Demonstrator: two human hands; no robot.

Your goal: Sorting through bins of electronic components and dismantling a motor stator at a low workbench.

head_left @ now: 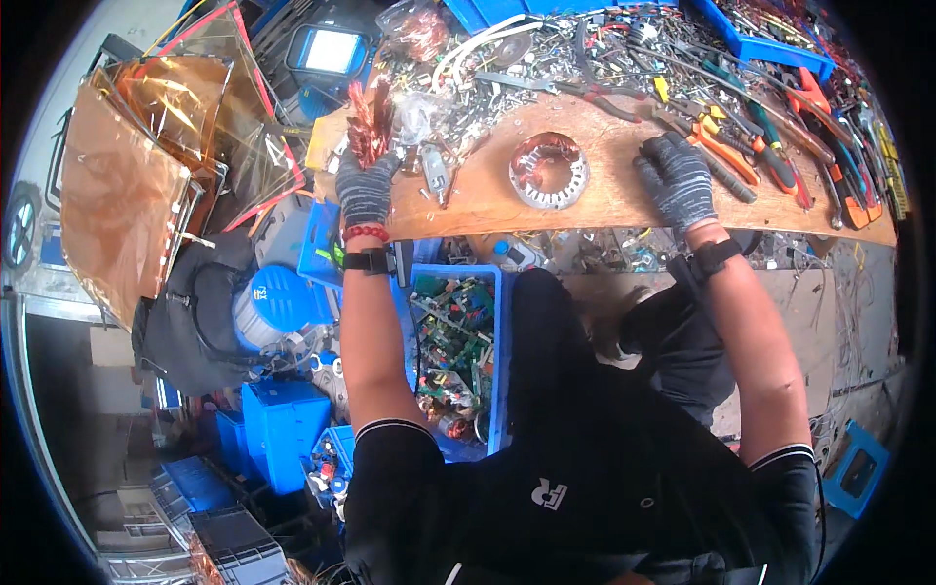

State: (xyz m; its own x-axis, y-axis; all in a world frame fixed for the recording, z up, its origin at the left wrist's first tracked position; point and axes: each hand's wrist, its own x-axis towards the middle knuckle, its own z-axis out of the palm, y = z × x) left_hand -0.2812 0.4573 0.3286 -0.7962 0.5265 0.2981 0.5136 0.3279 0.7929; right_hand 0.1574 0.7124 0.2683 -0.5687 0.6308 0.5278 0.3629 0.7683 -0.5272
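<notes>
My left hand, in a grey knit glove, is closed around a bundle of copper wire that sticks up from the fingers at the left end of the wooden bench. Between my hands a ring-shaped motor stator lies flat, pale metal teeth showing on one side and copper windings on the other. My right hand, gloved alike, rests on the bench right of the stator with its fingers curled in; what they hold, if anything, is hidden. Just beyond it lie orange-handled pliers. A grey flat tool lies beside my left hand.
Metal scraps heap along the bench's far side, with more pliers and screwdrivers at right. Under the bench edge stands a blue crate of circuit boards. Transparent amber sheets stand at left, near a blue-lidded bucket.
</notes>
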